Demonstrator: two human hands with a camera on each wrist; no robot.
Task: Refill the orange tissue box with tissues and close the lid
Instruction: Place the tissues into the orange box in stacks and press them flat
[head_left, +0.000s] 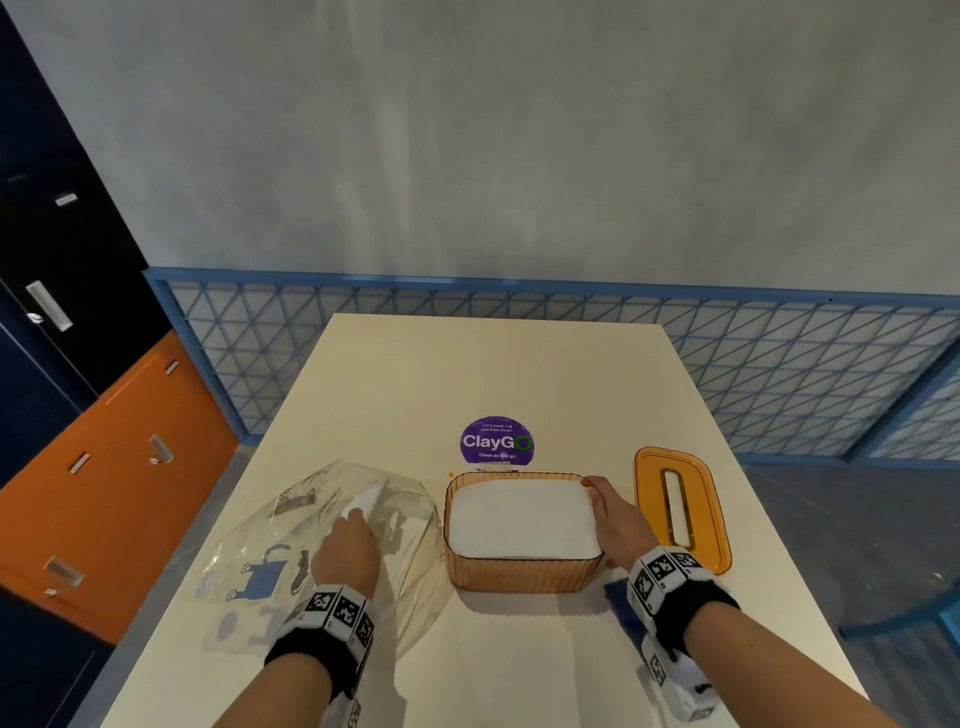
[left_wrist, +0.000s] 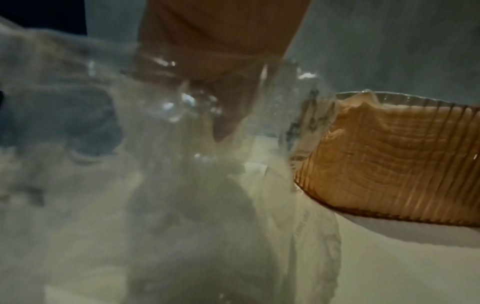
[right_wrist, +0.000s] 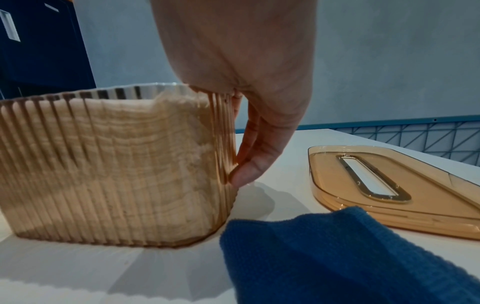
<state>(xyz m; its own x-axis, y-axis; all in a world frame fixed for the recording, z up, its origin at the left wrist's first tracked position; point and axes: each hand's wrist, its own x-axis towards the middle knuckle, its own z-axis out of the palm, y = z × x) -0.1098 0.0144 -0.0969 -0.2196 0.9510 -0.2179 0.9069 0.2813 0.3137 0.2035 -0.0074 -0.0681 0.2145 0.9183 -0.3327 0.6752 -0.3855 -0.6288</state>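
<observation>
The orange ribbed tissue box (head_left: 519, 574) stands open mid-table, filled to near its rim with white tissues (head_left: 522, 519). Its orange lid (head_left: 680, 512), with a long slot, lies flat on the table just right of the box. My right hand (head_left: 615, 519) rests against the box's right end; its straight fingers (right_wrist: 249, 156) press the ribbed wall (right_wrist: 116, 164). My left hand (head_left: 348, 545) is left of the box, on a crumpled clear plastic bag (head_left: 291, 551). Its fingers (left_wrist: 223, 123) pinch the film, with a white sheet (head_left: 366, 504) at their tips.
A folded blue cloth (right_wrist: 337, 257) lies under my right wrist, near the box's front right corner. A purple round sticker (head_left: 497, 440) is behind the box on the cream table (head_left: 467, 374). Dark and orange cabinets (head_left: 104, 493) stand left; a blue lattice rail (head_left: 779, 364) runs behind.
</observation>
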